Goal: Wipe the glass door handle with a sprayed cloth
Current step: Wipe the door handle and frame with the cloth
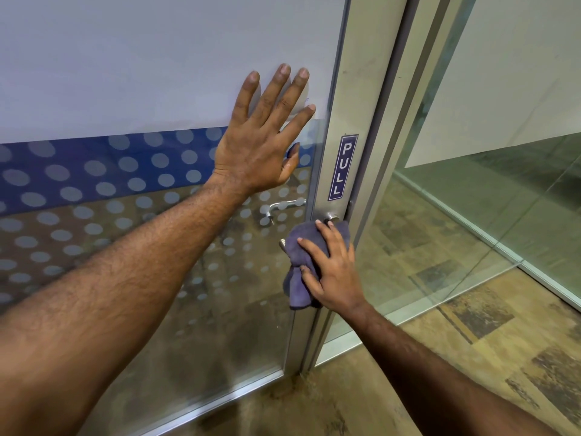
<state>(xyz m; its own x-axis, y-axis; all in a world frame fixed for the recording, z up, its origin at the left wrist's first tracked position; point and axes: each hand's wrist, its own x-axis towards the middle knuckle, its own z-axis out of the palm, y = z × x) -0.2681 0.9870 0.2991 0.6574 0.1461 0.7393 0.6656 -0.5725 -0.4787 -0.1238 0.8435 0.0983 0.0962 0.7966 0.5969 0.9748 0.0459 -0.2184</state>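
Wiping is under way — the right hand (pixel 333 272) presses the purple cloth (pixel 303 262) around the door handle (pixel 330 219); the left hand (pixel 261 143) lies flat, fingers spread, on the glass door (pixel 125 73); next, probably rub along the lever's hidden length.

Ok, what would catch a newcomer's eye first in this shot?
First the left hand, spread flat against the frosted glass door near the middle of the view. Lower right, the right hand presses a bunched purple cloth over the metal door handle, just below a vertical blue PULL sign on the frame.
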